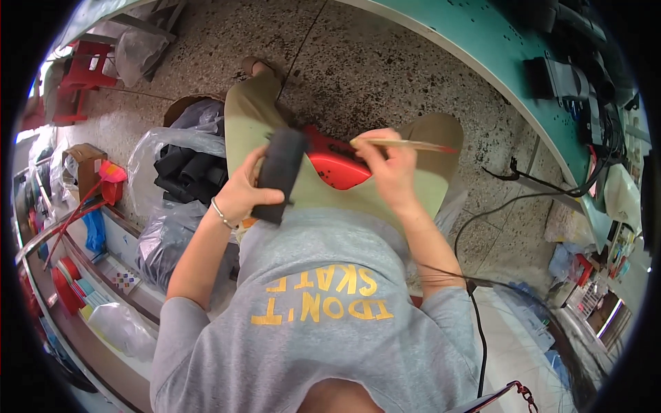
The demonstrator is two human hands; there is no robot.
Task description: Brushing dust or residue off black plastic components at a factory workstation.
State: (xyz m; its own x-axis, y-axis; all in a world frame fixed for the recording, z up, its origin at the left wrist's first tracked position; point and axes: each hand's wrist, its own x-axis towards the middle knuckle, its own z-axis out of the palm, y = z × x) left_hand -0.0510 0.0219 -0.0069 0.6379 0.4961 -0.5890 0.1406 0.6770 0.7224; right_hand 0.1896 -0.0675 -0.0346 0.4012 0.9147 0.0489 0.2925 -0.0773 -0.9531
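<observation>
My left hand [242, 189] is wrapped round a dark grey-black block [281, 175], long with a rounded outline, held upright over my lap; its exact kind I cannot make out. Between the fingers of my right hand [392, 165] is a thin wooden stick [420, 144] with a reddish far end, pointing to the right; its near tip is at my fingertips. Between my knees is a red plastic stool seat [339, 172], strewn with small black scraps. The two hands are apart, with the stool between them.
At my left stands a clear plastic bag [146, 162] with several black pieces [189, 172]. A metal-framed shelf [76, 255] runs along the lower left. Far right, a green table [475, 34] carries black items, and a black cable [460, 234] loops by my right arm. Black scraps lie on the floor [372, 76].
</observation>
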